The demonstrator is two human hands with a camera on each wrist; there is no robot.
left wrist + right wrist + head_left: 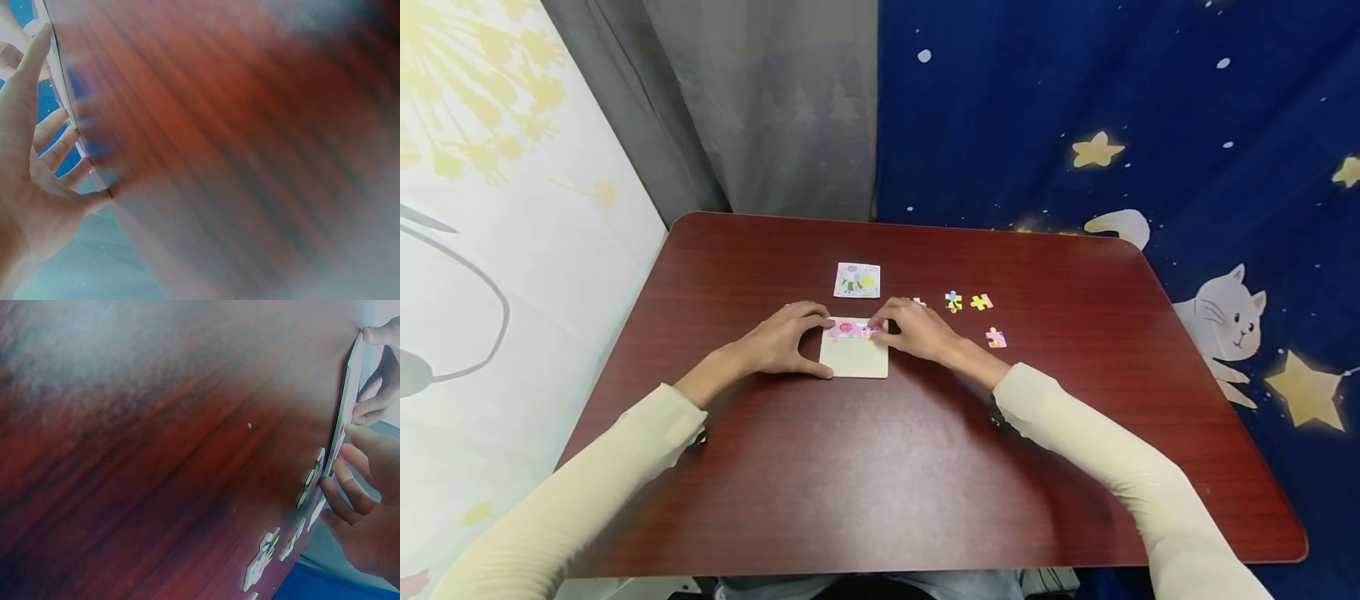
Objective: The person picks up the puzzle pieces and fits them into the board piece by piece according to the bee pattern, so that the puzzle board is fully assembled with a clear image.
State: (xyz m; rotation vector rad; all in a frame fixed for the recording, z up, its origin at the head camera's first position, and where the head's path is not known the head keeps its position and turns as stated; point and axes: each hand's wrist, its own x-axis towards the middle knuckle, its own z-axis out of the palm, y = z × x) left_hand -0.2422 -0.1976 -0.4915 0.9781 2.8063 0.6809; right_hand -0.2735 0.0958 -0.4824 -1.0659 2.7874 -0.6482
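Observation:
A pale square puzzle tray (854, 358) lies on the dark red table (887, 467). A row of pink puzzle pieces (847, 330) fills the tray's far edge. My left hand (805, 342) holds the tray's left side, thumb at the near corner and fingers at the far corner. In the left wrist view the left hand (37, 162) spreads along the tray's edge (59, 81). My right hand (901, 327) pinches a pink piece (872, 332) at the tray's far right corner. Seen from the right wrist, the right hand (362, 506) curls its fingers against the tray (347, 400).
A small picture card (857, 280) lies just beyond the tray. Three coloured loose pieces (953, 301) (981, 302) (996, 338) sit to the right of my right hand. Some show in the right wrist view as loose pieces (262, 556). Curtains hang behind the table.

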